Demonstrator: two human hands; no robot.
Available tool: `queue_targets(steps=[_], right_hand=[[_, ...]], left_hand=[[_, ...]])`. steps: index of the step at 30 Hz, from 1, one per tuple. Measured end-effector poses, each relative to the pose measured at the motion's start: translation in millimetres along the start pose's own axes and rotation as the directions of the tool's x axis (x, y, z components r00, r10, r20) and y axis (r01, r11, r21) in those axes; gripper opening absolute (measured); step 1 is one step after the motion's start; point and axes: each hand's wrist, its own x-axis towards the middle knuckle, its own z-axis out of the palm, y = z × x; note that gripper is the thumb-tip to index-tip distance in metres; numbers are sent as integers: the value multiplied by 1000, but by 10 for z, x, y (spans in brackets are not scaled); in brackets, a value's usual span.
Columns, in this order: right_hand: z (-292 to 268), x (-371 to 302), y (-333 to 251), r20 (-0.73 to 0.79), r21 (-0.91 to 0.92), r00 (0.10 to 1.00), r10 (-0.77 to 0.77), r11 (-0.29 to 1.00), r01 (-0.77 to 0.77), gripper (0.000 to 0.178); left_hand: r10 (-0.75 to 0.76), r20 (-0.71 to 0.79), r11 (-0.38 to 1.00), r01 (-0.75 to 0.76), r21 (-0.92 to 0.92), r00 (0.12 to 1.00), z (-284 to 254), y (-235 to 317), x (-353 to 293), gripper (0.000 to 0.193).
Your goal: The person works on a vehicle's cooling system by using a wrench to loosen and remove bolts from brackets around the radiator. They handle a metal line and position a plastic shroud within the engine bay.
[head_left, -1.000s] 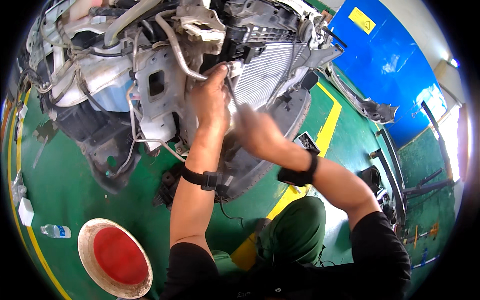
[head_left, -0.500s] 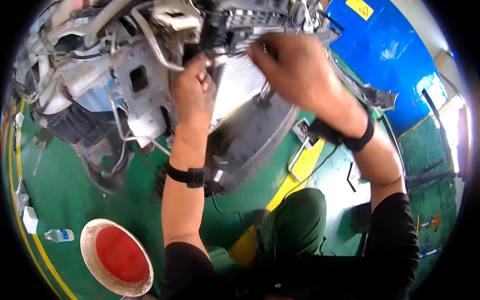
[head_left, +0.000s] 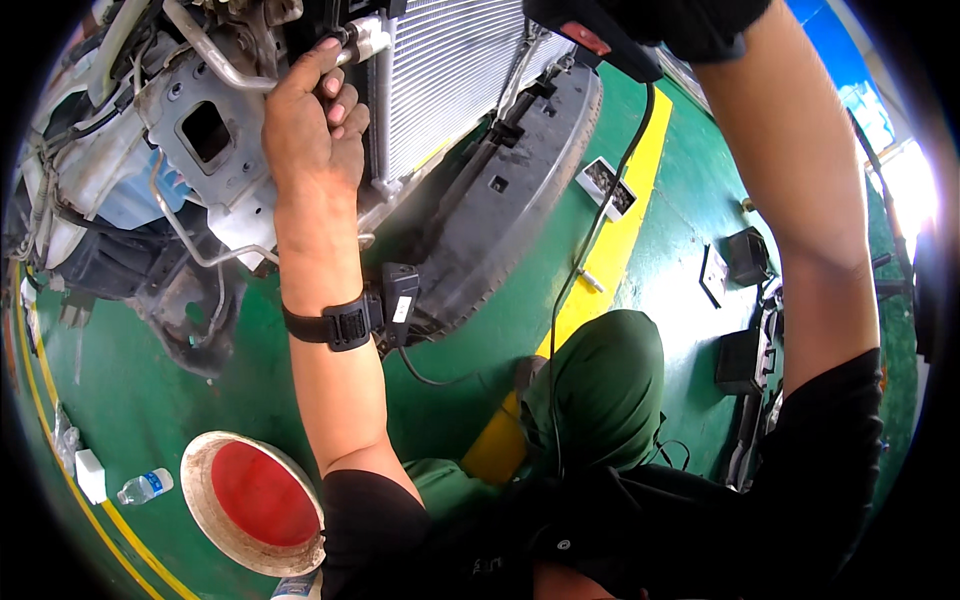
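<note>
My left hand (head_left: 318,135) is closed at the side of a silver finned radiator (head_left: 440,80), its thumb and forefinger on a metal pipe fitting (head_left: 366,42) at the radiator's upper left. A bent metal pipe (head_left: 205,50) runs toward that hand from the upper left. My right forearm (head_left: 800,150) reaches up past the top edge, so the right hand itself is out of the picture. Around the right wrist sits a black strap with a dark box-like device (head_left: 600,35). A similar strap and device (head_left: 350,322) are on my left wrist.
Below the radiator lies a long black plastic panel (head_left: 500,210). Grey car body metal (head_left: 205,135) fills the upper left. On the green floor stand a bucket with a red inside (head_left: 205,490) and a plastic bottle (head_left: 146,486). A small tray (head_left: 606,188) lies near the yellow stripe; a black cable (head_left: 575,290) hangs down.
My right hand has moved up and out of view from beside the fitting. My left hand stays at the fitting. The whole view has shifted, with the radiator now showing more plainly.
</note>
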Motion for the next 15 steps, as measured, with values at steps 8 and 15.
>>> queue_targets(steps=[8,15], right_hand=[[236,-1014,-1159,218,376,848,483,760,-530,27],[827,-882,-1797,476,694,703,528,265,-669,29]], left_hand=[[81,13,996,-81,37,997,-156,107,10,9],[124,-32,992,-124,4,992,-105,-4,31,12]])
